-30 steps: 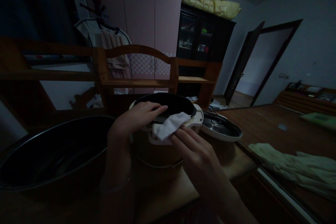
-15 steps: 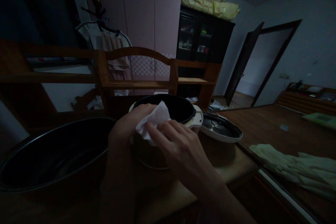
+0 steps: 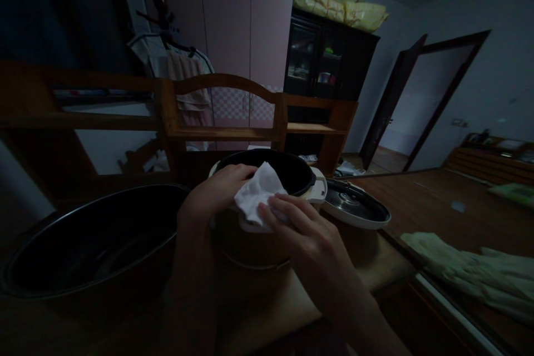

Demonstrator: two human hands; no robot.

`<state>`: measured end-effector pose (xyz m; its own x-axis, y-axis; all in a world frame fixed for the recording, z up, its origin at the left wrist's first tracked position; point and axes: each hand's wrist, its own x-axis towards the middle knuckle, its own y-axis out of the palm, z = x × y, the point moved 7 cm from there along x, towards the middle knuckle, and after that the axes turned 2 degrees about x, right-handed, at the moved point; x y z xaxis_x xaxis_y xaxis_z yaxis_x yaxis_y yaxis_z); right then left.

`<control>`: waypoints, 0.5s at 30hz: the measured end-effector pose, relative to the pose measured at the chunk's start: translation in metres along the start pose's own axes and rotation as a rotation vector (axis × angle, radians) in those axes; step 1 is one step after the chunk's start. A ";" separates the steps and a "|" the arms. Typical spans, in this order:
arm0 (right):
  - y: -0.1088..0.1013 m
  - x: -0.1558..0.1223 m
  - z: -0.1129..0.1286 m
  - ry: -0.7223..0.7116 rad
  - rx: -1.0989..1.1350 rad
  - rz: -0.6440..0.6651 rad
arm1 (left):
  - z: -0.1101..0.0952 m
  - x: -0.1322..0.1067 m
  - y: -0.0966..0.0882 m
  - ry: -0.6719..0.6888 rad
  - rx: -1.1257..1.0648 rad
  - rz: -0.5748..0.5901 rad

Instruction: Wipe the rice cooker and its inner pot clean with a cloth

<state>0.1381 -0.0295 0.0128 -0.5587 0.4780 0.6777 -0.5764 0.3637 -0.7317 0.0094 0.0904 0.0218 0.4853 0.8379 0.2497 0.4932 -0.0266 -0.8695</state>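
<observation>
The right hand's [image 3: 315,242] fingers pinch a soft, crinkly white cloth [image 3: 259,193] at the front of a round cooker [image 3: 252,247]. The left hand [image 3: 219,190] lies on its edge; I can't tell if it grips. The cloth has slid a bit right.

Before me the wooden table [image 3: 287,300] carries a cooker [image 3: 250,247] and, to my left, a large black pot [image 3: 95,245]. Just right of the cooker is a lid [image 3: 352,206], its inside facing up.

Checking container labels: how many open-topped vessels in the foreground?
2: the black pot at left, and the cooker at centre, left of the lid. Others may be hidden in the dark.
</observation>
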 end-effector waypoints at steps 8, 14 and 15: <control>-0.006 -0.016 -0.018 0.107 0.007 -0.073 | 0.005 0.004 0.001 -0.050 0.010 -0.034; -0.025 -0.019 -0.029 0.231 0.113 -0.232 | 0.009 0.006 0.002 -0.071 0.047 -0.073; -0.030 -0.016 -0.026 0.227 0.110 -0.273 | 0.008 0.006 0.002 -0.071 0.049 -0.070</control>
<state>0.1802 -0.0275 0.0218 -0.2359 0.5449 0.8046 -0.7534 0.4204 -0.5056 0.0075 0.0999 0.0182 0.3972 0.8735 0.2815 0.4873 0.0592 -0.8712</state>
